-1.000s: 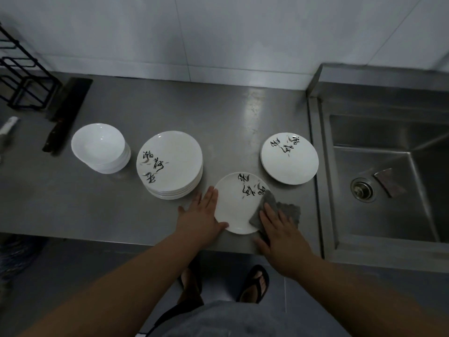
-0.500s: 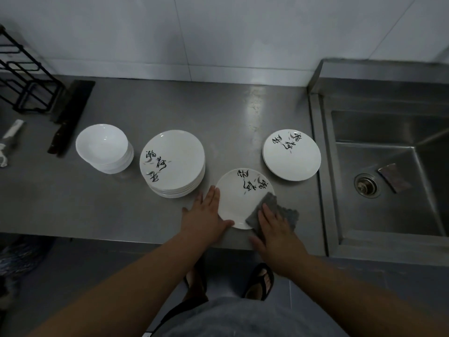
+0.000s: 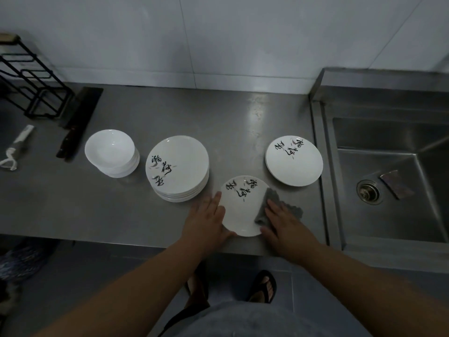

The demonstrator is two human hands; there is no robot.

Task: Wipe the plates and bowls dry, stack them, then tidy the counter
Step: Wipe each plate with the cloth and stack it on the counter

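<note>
A white plate (image 3: 239, 210) with black brush writing lies at the counter's front edge. My left hand (image 3: 206, 221) rests flat against its left rim, thumb along the near edge. My right hand (image 3: 283, 222) presses a grey cloth (image 3: 272, 205) onto the plate's right side with straight fingers. A tall stack of the same plates (image 3: 178, 167) stands to the left. Further left sits a stack of white bowls (image 3: 111, 152). A short stack of plates (image 3: 294, 164) lies to the right, near the sink.
The steel counter (image 3: 73, 203) ends at a sink (image 3: 393, 181) on the right, with a drain and a small scrubbing pad in it. A cleaver (image 3: 77, 120), a black wire rack (image 3: 29, 79) and a peeler (image 3: 15, 149) lie at the far left. Tiled wall behind.
The cloth under my right hand has slid a little across the plate's right side. My left hand has stayed against the rim. The camera view has shifted slightly.
</note>
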